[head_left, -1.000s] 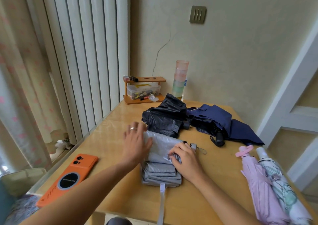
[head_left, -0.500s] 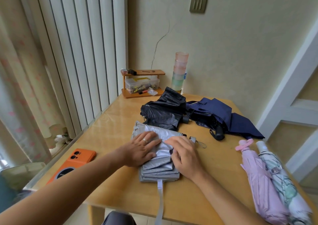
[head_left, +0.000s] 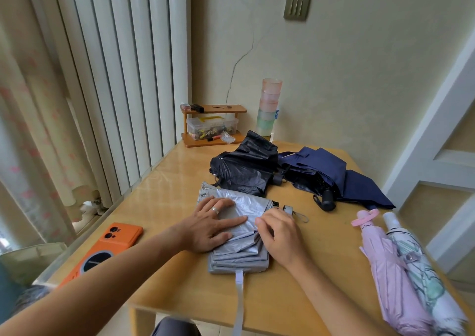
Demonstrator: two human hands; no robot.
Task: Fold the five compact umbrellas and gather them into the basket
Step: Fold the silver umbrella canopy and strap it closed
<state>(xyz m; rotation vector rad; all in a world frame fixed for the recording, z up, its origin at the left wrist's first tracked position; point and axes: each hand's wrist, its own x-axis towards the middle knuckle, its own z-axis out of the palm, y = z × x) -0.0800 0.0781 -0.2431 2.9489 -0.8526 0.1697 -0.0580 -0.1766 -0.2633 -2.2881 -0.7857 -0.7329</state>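
Behind, a clear box (head_left: 212,127) holds clutter; left hand (head_left: 210,224) presses flat on silver umbrella (head_left: 241,256), right hand (head_left: 281,235) pinches its fold.

A silver-grey fabric compact umbrella (head_left: 241,248) lies in the lower centre of the frame. Its canopy is flattened into stacked pleats, its closing strap (head_left: 239,299) trails off the near table edge, and its small grey handle (head_left: 288,209) points right. Just above it sits a black compact umbrella (head_left: 246,171), collapsed but loose and crumpled. To that one's right, touching it, a navy blue compact umbrella (head_left: 331,173) sprawls with its canopy spread. Its black handle (head_left: 327,202) points toward the bottom of the frame. At the lower right, a pale pink compact umbrella (head_left: 393,279) is rolled tight. It lies pressed alongside a rolled white compact umbrella with a green print (head_left: 421,271).
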